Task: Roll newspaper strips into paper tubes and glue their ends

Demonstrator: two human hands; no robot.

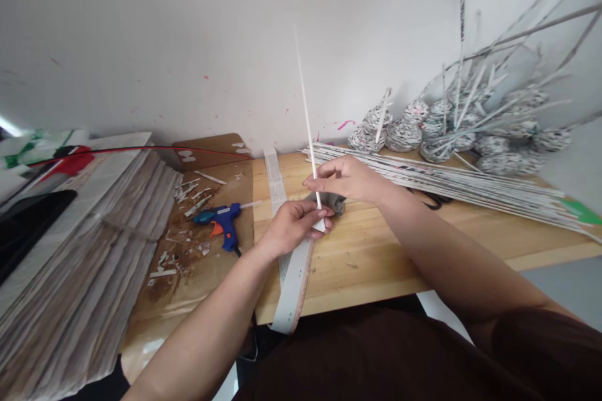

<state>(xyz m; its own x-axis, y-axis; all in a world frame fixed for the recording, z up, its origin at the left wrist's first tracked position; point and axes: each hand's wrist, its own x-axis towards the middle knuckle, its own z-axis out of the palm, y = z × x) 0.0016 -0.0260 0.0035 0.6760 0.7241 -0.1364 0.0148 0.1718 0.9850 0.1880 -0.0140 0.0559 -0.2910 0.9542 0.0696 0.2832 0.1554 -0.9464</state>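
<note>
A thin white stick (308, 119) stands nearly upright over the wooden table. Its lower end, with a white paper strip (320, 225) around it, is pinched in my left hand (296, 224). Slightly higher, the thumb and fingers of my right hand (345, 179) close on the stick. Below my left hand, long printed paper strips (292, 288) run down over the table's front edge. A dark grey crumpled thing (335, 202) lies behind the hands, partly hidden.
A blue glue gun (228, 222) lies among paper scraps to the left, beside a tall newspaper stack (103, 250). On the right are a bundle of paper sticks (451, 182), black scissor handles (437, 202) and several woven paper shapes (404, 136) by the wall.
</note>
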